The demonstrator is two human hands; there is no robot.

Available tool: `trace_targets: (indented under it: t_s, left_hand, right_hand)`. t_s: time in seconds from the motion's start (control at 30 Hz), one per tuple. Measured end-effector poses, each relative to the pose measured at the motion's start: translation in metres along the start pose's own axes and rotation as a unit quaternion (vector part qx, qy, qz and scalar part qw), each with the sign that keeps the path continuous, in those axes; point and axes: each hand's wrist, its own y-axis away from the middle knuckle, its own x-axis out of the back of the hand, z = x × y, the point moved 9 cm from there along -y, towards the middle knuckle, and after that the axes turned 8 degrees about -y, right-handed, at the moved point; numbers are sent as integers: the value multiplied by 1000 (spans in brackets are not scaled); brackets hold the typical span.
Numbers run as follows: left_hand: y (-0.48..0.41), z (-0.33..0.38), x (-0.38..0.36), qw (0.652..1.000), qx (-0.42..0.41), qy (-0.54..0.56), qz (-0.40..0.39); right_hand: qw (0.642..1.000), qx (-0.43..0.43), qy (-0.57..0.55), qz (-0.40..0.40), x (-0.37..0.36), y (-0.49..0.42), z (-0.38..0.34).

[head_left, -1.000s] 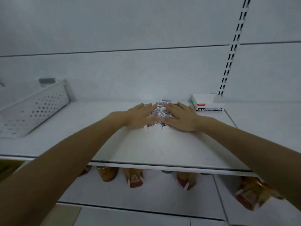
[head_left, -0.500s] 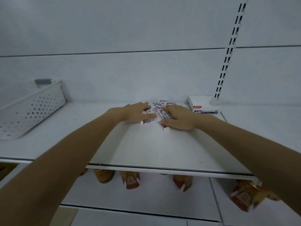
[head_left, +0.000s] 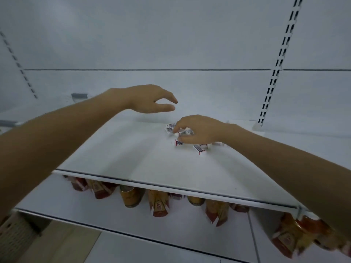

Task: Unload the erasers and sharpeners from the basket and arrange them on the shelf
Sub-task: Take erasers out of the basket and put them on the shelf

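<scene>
Head: boxy paper-sleeved erasers (head_left: 199, 149), smooth shelf (head_left: 142, 158).

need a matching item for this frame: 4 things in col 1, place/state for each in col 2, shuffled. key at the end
Column 1
1. left hand
2. right hand
3. erasers
4. snack packets

Column 2
A. on the lower shelf
B. in the air above the upper shelf, holding nothing
C. loose pile on the upper shelf
D. fingers curled over the pile

Pairs: 1-B, 2-D, 3-C, 4-A
</scene>
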Motion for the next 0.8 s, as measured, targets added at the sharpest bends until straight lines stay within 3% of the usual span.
trace_targets:
  t_s: [0.17, 0.43, 0.57, 0.8]
  left_hand:
    - [38, -24, 1, 994, 3, -105, -30]
    - [120, -112, -4, 989, 80, -119, -38]
    - [161, -170, -11, 981, 122, -141, -58]
    - [208, -234, -17, 981, 127, -136, -46]
  right_hand:
    - [996, 71, 42, -24, -6, -26, -48]
    - [989, 130, 68, -23, -16, -97, -125]
    - [987, 136, 78, -14, -23, -139, -171]
    - [987, 105, 118, 0, -33, -208, -234]
